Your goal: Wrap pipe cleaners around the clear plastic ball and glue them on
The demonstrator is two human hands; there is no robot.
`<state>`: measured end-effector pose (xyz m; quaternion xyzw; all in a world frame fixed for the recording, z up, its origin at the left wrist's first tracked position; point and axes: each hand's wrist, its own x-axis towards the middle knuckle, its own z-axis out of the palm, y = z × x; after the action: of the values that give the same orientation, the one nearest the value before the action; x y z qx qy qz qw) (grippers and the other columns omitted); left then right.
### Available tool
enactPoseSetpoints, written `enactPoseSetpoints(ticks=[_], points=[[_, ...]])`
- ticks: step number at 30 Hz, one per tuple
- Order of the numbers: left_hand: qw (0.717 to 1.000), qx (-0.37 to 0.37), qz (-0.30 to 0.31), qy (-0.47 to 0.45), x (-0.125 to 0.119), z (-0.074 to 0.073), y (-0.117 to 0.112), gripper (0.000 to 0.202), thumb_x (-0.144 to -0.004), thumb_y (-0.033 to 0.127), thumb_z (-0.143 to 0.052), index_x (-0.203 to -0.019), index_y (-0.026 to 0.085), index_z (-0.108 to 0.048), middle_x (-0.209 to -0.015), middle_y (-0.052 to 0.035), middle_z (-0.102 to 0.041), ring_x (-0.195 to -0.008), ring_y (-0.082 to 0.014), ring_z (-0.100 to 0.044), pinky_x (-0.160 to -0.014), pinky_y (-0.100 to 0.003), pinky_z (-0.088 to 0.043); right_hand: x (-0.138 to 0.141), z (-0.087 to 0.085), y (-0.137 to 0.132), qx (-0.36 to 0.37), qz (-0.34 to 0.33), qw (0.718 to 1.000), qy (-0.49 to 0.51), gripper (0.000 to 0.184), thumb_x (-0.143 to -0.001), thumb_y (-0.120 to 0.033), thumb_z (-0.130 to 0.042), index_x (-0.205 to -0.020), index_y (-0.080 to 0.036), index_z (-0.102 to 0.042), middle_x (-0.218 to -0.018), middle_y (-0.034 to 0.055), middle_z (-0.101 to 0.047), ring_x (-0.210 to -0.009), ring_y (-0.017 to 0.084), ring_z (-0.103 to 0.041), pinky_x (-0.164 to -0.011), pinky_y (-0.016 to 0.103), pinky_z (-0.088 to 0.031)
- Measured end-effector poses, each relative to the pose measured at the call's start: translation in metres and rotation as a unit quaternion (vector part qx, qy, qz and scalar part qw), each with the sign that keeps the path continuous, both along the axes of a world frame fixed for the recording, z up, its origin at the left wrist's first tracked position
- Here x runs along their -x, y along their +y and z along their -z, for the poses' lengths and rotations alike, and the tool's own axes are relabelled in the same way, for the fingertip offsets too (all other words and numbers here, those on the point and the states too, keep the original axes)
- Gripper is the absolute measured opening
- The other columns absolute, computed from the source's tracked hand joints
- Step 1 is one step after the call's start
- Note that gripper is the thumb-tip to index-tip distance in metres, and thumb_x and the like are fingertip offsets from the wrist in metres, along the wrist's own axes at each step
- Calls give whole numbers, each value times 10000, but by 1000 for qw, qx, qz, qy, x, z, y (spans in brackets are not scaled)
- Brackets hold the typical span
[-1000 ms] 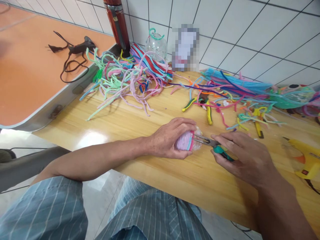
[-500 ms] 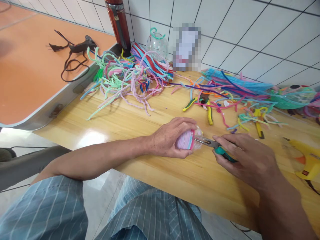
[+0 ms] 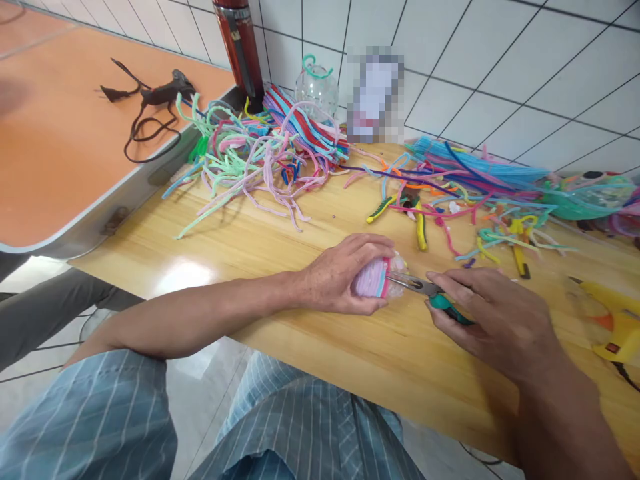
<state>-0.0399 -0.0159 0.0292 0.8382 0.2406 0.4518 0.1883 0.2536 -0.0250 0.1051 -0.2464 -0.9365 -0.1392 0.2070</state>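
Observation:
My left hand (image 3: 345, 273) is closed around a small rounded piece wrapped in lilac pipe cleaners (image 3: 370, 280), with light blue and pink bands near its right end. A clear plastic part (image 3: 399, 262) shows past the bands. My right hand (image 3: 493, 310) grips needle-nose pliers (image 3: 427, 288) with green and black handles. Their jaws point left, and the tips meet the banded end of the piece; whether they pinch anything there I cannot tell. My left palm and fingers hide much of the piece.
Loose pipe cleaners (image 3: 240, 167) are heaped at the back left, a blue bundle (image 3: 480, 163) at the back right. Yellow-handled pliers (image 3: 421, 227) lie beyond my hands. A yellow glue gun (image 3: 617, 320) is at right. A phone (image 3: 375, 97) and a red flask (image 3: 240, 50) stand by the wall.
Both hands, the wrapped piece and the pliers hold almost the same position. At the far left, another person's leg has shifted; the view has moved very slightly.

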Motion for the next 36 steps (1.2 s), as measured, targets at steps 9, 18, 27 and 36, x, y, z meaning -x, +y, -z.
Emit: enactPoseSetpoints(ticks=[9, 18, 27, 36], points=[[1000, 0, 2, 0, 0, -1, 0, 721, -870, 448, -803, -1463, 214, -467, -1429, -219, -660, -1371, -368, -659, -1109, -566, -586, -3, 2, -1, 25, -2, 1000, 0, 426, -971, -186, -693, -1389, -261, -661, -1044, 79, -827, -875, 252, -784, -758, 393, -600], [1000, -7, -4, 7, 0, -2, 0, 706, -871, 466, -798, -1444, 209, -474, -1417, -213, -669, -1368, -359, -665, -1096, -556, -603, -6, 2, -3, 48, 1, 999, 12, 446, -965, -210, -715, -1401, -300, -683, -1071, 57, -839, -890, 249, -798, -789, 396, -607], [1000, -1, 0, -5, -1, 1, 1, 714, -868, 465, -800, -1453, 212, -479, -1429, -213, -665, -1383, -362, -655, -1118, -566, -587, -6, 1, -2, 23, -16, 1000, 0, 361, -960, -199, -710, -1319, -233, -692, -1032, 85, -829, -864, 242, -787, -771, 383, -613], [1000, -5, 0, -3, -1, 0, 1, 739, -862, 482, -812, -1459, 207, -474, -1429, -222, -661, -1382, -368, -657, -1106, -563, -597, -4, 3, -2, 44, -14, 999, 18, 359, -934, -169, -720, -1282, -258, -705, -1037, 70, -827, -884, 231, -791, -807, 369, -622]])
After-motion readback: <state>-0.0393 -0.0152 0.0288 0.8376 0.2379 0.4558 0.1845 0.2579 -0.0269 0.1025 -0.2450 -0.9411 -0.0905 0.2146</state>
